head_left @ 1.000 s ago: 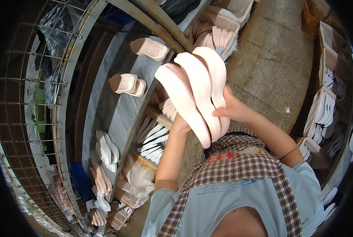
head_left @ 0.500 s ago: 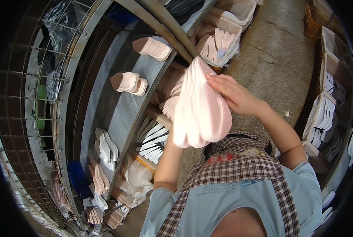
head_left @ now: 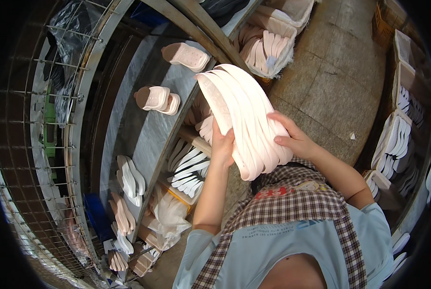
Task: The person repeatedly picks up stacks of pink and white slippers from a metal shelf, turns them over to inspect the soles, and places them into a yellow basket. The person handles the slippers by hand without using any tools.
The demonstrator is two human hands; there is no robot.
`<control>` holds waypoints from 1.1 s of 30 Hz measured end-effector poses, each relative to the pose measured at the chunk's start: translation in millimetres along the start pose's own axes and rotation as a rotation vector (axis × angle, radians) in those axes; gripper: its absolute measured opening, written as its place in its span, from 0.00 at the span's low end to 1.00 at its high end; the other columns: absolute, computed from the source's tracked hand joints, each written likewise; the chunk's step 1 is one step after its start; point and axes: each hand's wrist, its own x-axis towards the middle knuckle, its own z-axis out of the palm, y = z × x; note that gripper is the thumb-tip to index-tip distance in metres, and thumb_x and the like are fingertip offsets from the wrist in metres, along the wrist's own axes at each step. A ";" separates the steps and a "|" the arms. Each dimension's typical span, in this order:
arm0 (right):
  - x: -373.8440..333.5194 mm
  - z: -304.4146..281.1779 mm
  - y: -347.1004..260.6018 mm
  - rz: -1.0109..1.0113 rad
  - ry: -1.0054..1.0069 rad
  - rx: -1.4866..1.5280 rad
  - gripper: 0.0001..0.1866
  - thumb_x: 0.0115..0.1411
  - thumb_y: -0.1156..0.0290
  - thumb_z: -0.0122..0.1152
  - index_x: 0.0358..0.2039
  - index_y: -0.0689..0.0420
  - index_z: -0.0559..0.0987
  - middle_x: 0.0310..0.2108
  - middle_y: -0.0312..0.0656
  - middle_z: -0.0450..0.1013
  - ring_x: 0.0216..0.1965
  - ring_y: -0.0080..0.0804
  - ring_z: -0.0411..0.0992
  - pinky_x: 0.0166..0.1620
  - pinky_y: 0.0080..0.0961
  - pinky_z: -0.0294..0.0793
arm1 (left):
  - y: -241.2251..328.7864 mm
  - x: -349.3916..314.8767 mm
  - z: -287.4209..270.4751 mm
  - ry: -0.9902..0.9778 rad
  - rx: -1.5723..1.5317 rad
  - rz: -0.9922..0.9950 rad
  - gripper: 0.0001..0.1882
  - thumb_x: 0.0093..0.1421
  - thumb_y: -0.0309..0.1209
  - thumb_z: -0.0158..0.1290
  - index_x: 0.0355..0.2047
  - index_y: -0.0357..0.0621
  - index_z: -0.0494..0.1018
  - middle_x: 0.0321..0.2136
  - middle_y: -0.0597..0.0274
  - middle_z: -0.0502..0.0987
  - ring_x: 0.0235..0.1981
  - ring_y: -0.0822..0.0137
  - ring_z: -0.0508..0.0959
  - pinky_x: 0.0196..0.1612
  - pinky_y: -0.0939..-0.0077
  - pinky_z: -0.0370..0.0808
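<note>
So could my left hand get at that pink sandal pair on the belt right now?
Probably not: the left hand is clamped on the stack of white insoles together with the right hand, and the pink sandal pair lies beyond the rail.

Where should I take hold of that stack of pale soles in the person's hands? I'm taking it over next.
Take the stack of soles at its lower end, one hand on each flat face, as the left hand and right hand do now. The soles stand on edge, so squeezing from both sides keeps them together.
</note>
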 end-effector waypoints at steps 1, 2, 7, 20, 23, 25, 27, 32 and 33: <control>0.7 2.6 -4.0 -0.067 0.022 0.009 0.34 0.56 0.70 0.56 0.61 0.57 0.56 0.62 0.46 0.51 0.63 0.36 0.50 0.62 0.32 0.51 | -1.0 2.7 -3.8 0.009 0.001 -0.050 0.37 0.59 0.34 0.53 0.63 0.45 0.44 0.55 0.50 0.62 0.53 0.56 0.69 0.49 0.64 0.74; 2.0 5.5 -8.1 -0.110 0.055 0.022 0.35 0.55 0.71 0.57 0.62 0.59 0.55 0.62 0.47 0.52 0.63 0.36 0.51 0.62 0.32 0.53 | -1.9 4.5 -6.6 -0.033 -0.027 -0.085 0.36 0.60 0.35 0.52 0.62 0.44 0.46 0.55 0.50 0.62 0.53 0.56 0.69 0.49 0.64 0.75; 5.9 -3.9 -23.1 0.013 0.065 1.038 0.32 0.54 0.68 0.52 0.59 0.66 0.59 0.51 0.56 0.67 0.46 0.42 0.73 0.47 0.33 0.77 | 1.1 -6.9 -2.2 -0.273 -0.802 -0.242 0.37 0.58 0.40 0.54 0.62 0.43 0.49 0.47 0.49 0.69 0.42 0.56 0.74 0.44 0.65 0.76; 2.7 13.7 -1.2 0.129 0.111 0.746 0.39 0.48 0.74 0.52 0.62 0.61 0.53 0.53 0.54 0.64 0.50 0.43 0.70 0.52 0.35 0.73 | 10.4 -2.8 25.5 0.095 -0.254 -0.202 0.24 0.60 0.34 0.51 0.53 0.34 0.61 0.39 0.50 0.75 0.33 0.65 0.79 0.33 0.74 0.81; 3.7 10.0 12.1 0.154 0.072 1.163 0.38 0.48 0.73 0.52 0.62 0.61 0.54 0.54 0.54 0.63 0.51 0.45 0.69 0.54 0.39 0.70 | 7.4 -5.3 25.5 0.076 -0.321 -0.071 0.18 0.61 0.35 0.50 0.45 0.35 0.66 0.34 0.58 0.73 0.30 0.71 0.76 0.30 0.79 0.77; 0.0 5.4 21.7 0.242 0.101 1.287 0.35 0.50 0.68 0.48 0.60 0.64 0.57 0.53 0.56 0.65 0.50 0.48 0.70 0.54 0.42 0.70 | 9.1 -12.8 24.4 -0.109 -0.689 0.000 0.28 0.60 0.37 0.52 0.55 0.33 0.58 0.27 0.62 0.64 0.25 0.72 0.64 0.24 0.84 0.67; -4.7 1.1 29.6 0.301 0.092 1.401 0.32 0.51 0.64 0.45 0.56 0.66 0.63 0.49 0.56 0.69 0.47 0.49 0.72 0.52 0.44 0.72 | 12.4 -17.2 20.3 -0.121 -0.853 -0.044 0.33 0.60 0.44 0.50 0.58 0.34 0.55 0.26 0.63 0.63 0.25 0.73 0.62 0.22 0.85 0.64; -7.7 -6.9 36.8 0.319 0.204 1.405 0.30 0.51 0.61 0.43 0.52 0.67 0.68 0.46 0.57 0.71 0.43 0.51 0.74 0.49 0.45 0.74 | 13.3 -11.8 2.8 -0.298 -1.000 -0.019 0.37 0.60 0.48 0.47 0.61 0.34 0.52 0.27 0.63 0.63 0.26 0.73 0.62 0.22 0.84 0.64; -6.5 -7.1 35.5 0.311 0.171 1.406 0.32 0.50 0.62 0.44 0.54 0.67 0.66 0.47 0.57 0.71 0.44 0.51 0.74 0.50 0.45 0.73 | 12.2 -10.9 0.5 -0.327 -0.995 -0.022 0.38 0.59 0.49 0.48 0.60 0.34 0.52 0.28 0.62 0.64 0.27 0.72 0.64 0.23 0.83 0.65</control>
